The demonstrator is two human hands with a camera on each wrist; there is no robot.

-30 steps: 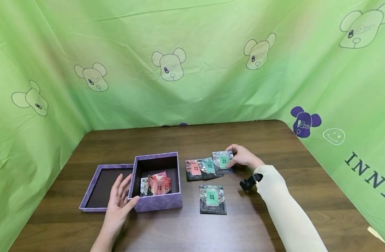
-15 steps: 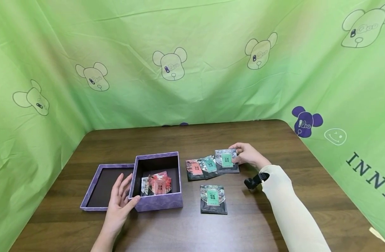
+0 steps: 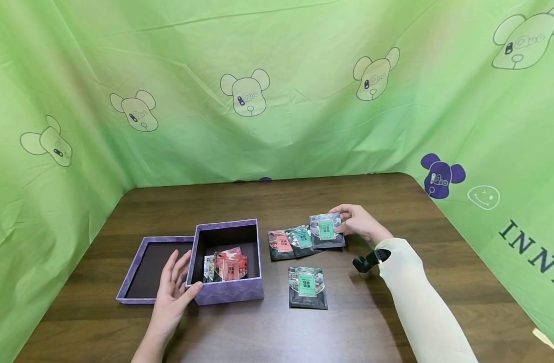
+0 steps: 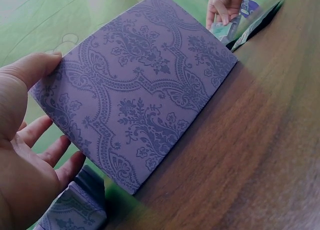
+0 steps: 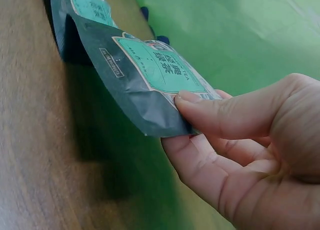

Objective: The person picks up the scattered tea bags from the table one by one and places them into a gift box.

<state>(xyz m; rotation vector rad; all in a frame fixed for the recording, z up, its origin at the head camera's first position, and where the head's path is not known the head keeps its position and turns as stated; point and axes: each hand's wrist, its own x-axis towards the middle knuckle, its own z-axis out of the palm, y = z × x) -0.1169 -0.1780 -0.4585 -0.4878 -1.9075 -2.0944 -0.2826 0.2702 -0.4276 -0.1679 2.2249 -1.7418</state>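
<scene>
Holding packets, purple box point(image 3: 227, 295), right hand point(image 3: 359, 222) pinching sachet point(image 3: 325, 231)

"INNI" on green backdrop point(image 3: 531, 252), "TEA" on green-label packet point(image 5: 155, 60)

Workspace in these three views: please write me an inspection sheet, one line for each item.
Surface: brown wooden table.
Job's things: green-label packet, lifted at one edge; open purple box with packets inside.
Clutter: lid beside box; three more packets, one lone packet.
Grippers: right hand pinches the green-label packet; left hand rests open on the box wall.
Cables: nothing seen.
Surroundings: green bear-print cloth.
</scene>
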